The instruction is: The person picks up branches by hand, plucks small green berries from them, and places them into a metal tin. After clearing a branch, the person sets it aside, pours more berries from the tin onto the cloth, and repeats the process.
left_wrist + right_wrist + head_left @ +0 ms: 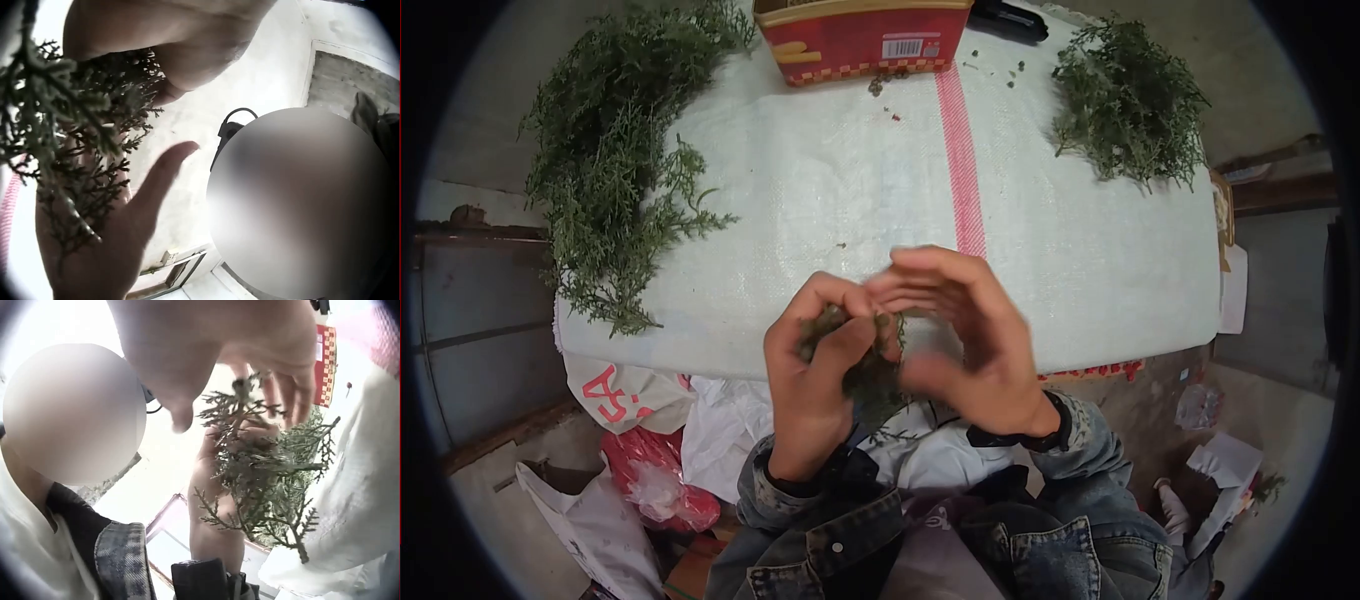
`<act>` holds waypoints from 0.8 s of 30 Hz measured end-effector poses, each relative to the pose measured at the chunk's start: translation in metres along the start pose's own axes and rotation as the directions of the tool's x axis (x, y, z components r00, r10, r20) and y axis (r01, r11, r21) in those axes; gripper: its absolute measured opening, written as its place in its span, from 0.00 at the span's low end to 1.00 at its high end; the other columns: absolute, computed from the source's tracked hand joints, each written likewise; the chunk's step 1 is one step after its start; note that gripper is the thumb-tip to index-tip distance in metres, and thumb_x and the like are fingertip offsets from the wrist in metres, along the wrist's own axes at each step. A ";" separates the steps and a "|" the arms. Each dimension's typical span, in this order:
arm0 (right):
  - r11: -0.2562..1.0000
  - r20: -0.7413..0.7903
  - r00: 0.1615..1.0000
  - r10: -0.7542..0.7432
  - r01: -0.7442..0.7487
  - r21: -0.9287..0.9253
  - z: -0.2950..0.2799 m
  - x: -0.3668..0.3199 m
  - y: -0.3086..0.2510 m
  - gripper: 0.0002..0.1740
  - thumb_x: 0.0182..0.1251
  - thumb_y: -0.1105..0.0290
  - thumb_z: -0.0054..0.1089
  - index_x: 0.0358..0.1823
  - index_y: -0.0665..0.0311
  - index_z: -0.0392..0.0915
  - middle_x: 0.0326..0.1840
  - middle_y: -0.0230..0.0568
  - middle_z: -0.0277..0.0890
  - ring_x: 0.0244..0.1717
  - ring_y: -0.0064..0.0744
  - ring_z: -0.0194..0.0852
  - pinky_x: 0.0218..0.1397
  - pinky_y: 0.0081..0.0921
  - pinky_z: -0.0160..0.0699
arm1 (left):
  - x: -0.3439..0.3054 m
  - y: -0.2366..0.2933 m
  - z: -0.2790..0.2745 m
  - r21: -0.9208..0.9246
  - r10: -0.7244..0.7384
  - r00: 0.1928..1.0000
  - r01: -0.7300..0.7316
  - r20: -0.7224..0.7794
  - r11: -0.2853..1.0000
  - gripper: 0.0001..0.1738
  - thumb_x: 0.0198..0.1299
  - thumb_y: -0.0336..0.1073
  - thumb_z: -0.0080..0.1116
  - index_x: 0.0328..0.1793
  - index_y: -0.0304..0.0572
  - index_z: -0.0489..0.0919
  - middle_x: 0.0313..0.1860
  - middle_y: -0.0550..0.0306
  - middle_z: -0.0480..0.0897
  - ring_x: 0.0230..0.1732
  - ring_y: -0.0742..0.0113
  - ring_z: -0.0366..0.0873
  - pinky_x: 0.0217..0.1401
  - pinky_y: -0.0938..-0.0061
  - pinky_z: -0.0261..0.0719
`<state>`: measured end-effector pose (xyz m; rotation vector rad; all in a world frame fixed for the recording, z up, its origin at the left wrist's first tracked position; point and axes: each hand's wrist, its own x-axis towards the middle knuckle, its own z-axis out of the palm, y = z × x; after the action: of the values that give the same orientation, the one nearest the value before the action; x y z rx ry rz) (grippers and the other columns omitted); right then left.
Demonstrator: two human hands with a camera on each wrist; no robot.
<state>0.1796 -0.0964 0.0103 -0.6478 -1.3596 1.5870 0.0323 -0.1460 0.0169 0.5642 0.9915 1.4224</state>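
A green sprig (874, 385) with small round cones is pinched between the thumb and curled fingers of the left hand (815, 365), near the front edge of the white woven sheet (800, 180). Beside it the right hand (985, 350) is held with its fingers bent loosely and its thumb apart, the fingertips close to the left hand's. In the right wrist view the sprig (250, 465) spreads below the right hand (219, 344), whose thumb stands away from it. The left wrist view shows the sprig (81, 119) in front of the right hand's palm (106, 250).
A large heap of green branches (615, 150) lies on the left, a smaller bunch (1130, 105) at the back right. At the back stand a red box (865, 45) and a black object (1010, 20). Small cones (876, 88) lie before the box. Bags (655, 480) are at the lower left.
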 end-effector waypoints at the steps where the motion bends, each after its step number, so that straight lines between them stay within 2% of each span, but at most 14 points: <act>1: 1.000 -0.001 1.000 -0.016 0.016 -0.014 0.001 0.002 -0.005 0.32 0.60 0.80 0.67 0.67 0.71 0.66 0.50 0.51 0.79 0.56 0.40 0.78 0.59 0.30 0.75 | 0.000 0.001 -0.003 -0.027 0.045 0.998 -0.044 0.050 0.999 0.06 0.66 0.29 0.55 0.44 0.36 0.72 0.32 0.54 0.80 0.33 0.72 0.78 0.33 0.78 0.75; 4: 0.952 0.212 0.968 0.138 -0.071 -0.298 -0.003 -0.002 -0.025 0.49 0.53 0.75 0.74 0.76 0.64 0.56 0.51 0.49 0.80 0.57 0.40 0.80 0.58 0.29 0.76 | 0.010 -0.002 -0.004 -0.144 0.177 0.963 -0.150 0.201 0.978 0.10 0.65 0.33 0.56 0.46 0.35 0.71 0.33 0.51 0.80 0.35 0.68 0.78 0.37 0.73 0.76; 5: 0.945 0.188 0.974 0.127 -0.061 -0.321 -0.007 -0.002 -0.029 0.49 0.53 0.75 0.74 0.76 0.64 0.56 0.51 0.49 0.80 0.57 0.40 0.80 0.58 0.29 0.76 | 0.013 -0.003 -0.004 -0.208 0.247 0.932 -0.195 0.266 0.958 0.12 0.65 0.34 0.56 0.47 0.35 0.70 0.34 0.48 0.80 0.36 0.65 0.78 0.40 0.70 0.77; 7: 0.892 0.244 0.923 0.298 -0.177 -0.417 -0.016 0.000 -0.036 0.52 0.50 0.72 0.75 0.77 0.61 0.55 0.51 0.48 0.81 0.54 0.38 0.82 0.57 0.29 0.78 | 0.019 -0.004 0.007 -0.286 0.330 0.881 -0.238 0.340 0.928 0.14 0.64 0.36 0.56 0.47 0.34 0.69 0.35 0.46 0.80 0.38 0.62 0.78 0.44 0.68 0.77; 10: 0.799 0.277 0.865 0.417 -0.204 -0.566 -0.034 0.014 -0.050 0.52 0.49 0.71 0.74 0.77 0.59 0.56 0.52 0.46 0.81 0.51 0.37 0.83 0.55 0.30 0.79 | 0.012 0.003 0.035 -0.164 0.338 0.939 -0.324 0.066 0.932 0.16 0.64 0.39 0.55 0.49 0.33 0.69 0.40 0.40 0.81 0.43 0.58 0.77 0.53 0.64 0.75; 11: 0.725 0.268 0.847 0.460 -0.184 -0.664 -0.047 0.021 -0.061 0.50 0.50 0.71 0.73 0.77 0.58 0.57 0.53 0.45 0.81 0.50 0.37 0.84 0.54 0.32 0.80 | 0.012 0.004 0.037 -0.169 0.338 0.938 -0.323 0.073 0.931 0.16 0.64 0.39 0.55 0.49 0.33 0.69 0.40 0.40 0.81 0.43 0.58 0.77 0.53 0.64 0.75; 13: 0.657 0.069 0.959 0.273 -0.134 -0.742 -0.078 0.040 -0.092 0.44 0.54 0.71 0.72 0.74 0.60 0.62 0.53 0.46 0.82 0.51 0.37 0.83 0.56 0.32 0.79 | 0.018 0.005 0.041 -0.091 0.375 0.916 -0.389 -0.144 0.917 0.15 0.64 0.39 0.54 0.48 0.33 0.70 0.43 0.38 0.80 0.46 0.57 0.76 0.55 0.64 0.74; 14: 0.443 0.127 0.982 -0.142 0.177 -0.879 -0.107 0.058 -0.095 0.38 0.59 0.73 0.69 0.72 0.62 0.65 0.54 0.46 0.82 0.52 0.35 0.83 0.56 0.31 0.79 | 0.020 0.005 0.043 -0.051 0.390 0.886 -0.414 -0.251 0.909 0.15 0.64 0.38 0.53 0.48 0.33 0.71 0.45 0.37 0.80 0.48 0.56 0.76 0.57 0.63 0.73; 15: 0.240 0.122 0.939 -0.321 0.205 -0.949 -0.133 0.071 -0.113 0.35 0.61 0.75 0.66 0.72 0.61 0.66 0.58 0.46 0.80 0.55 0.34 0.81 0.57 0.30 0.78 | 0.017 0.003 0.036 -0.063 0.382 0.890 -0.408 -0.248 0.911 0.15 0.64 0.38 0.53 0.48 0.33 0.71 0.45 0.37 0.80 0.48 0.56 0.76 0.57 0.63 0.73; 17: -0.205 0.080 0.910 -0.407 -0.006 -0.979 -0.165 0.104 -0.155 0.36 0.63 0.76 0.63 0.74 0.55 0.64 0.65 0.49 0.74 0.63 0.38 0.76 0.62 0.32 0.76 | 0.011 -0.004 0.004 -0.040 0.370 0.929 -0.371 -0.027 0.928 0.13 0.64 0.36 0.53 0.46 0.32 0.73 0.44 0.38 0.81 0.47 0.57 0.76 0.55 0.65 0.74; 19: -0.494 0.202 0.924 -0.325 0.016 -0.869 -0.216 0.129 -0.171 0.40 0.64 0.68 0.67 0.77 0.54 0.59 0.71 0.51 0.67 0.71 0.43 0.67 0.70 0.36 0.68 | 0.008 -0.005 -0.007 -0.014 0.375 0.922 -0.376 0.097 0.927 0.11 0.64 0.35 0.53 0.44 0.32 0.73 0.43 0.39 0.81 0.47 0.58 0.77 0.54 0.65 0.74; 20: -0.494 0.207 0.919 -0.334 0.016 -0.869 -0.243 0.134 -0.163 0.40 0.64 0.68 0.67 0.77 0.54 0.59 0.71 0.51 0.67 0.71 0.43 0.67 0.70 0.36 0.68 | 0.006 -0.006 -0.007 -0.015 0.322 0.939 -0.323 0.123 0.946 0.10 0.64 0.34 0.52 0.43 0.32 0.74 0.42 0.41 0.81 0.46 0.59 0.77 0.52 0.66 0.74; 22: -0.113 0.080 0.997 -0.022 0.077 -0.991 -0.280 0.144 -0.136 0.46 0.62 0.56 0.70 0.79 0.52 0.55 0.76 0.54 0.60 0.77 0.47 0.57 0.76 0.39 0.58 | 0.001 -0.006 -0.006 -0.014 0.215 0.963 -0.216 0.162 0.976 0.08 0.64 0.31 0.51 0.40 0.32 0.75 0.41 0.44 0.82 0.44 0.62 0.78 0.49 0.69 0.74; 24: -0.115 0.039 0.999 0.026 0.041 -0.993 -0.265 0.145 -0.125 0.48 0.61 0.53 0.71 0.79 0.53 0.54 0.76 0.55 0.59 0.77 0.49 0.55 0.76 0.40 0.57 | -0.003 -0.004 -0.005 0.003 0.167 0.974 -0.169 0.153 0.986 0.07 0.64 0.30 0.51 0.40 0.32 0.76 0.40 0.45 0.82 0.42 0.64 0.78 0.48 0.70 0.73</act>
<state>0.3774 0.1525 0.0868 -1.4774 -2.5420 0.0577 0.0307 -0.1501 0.0122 0.7720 0.8495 1.4973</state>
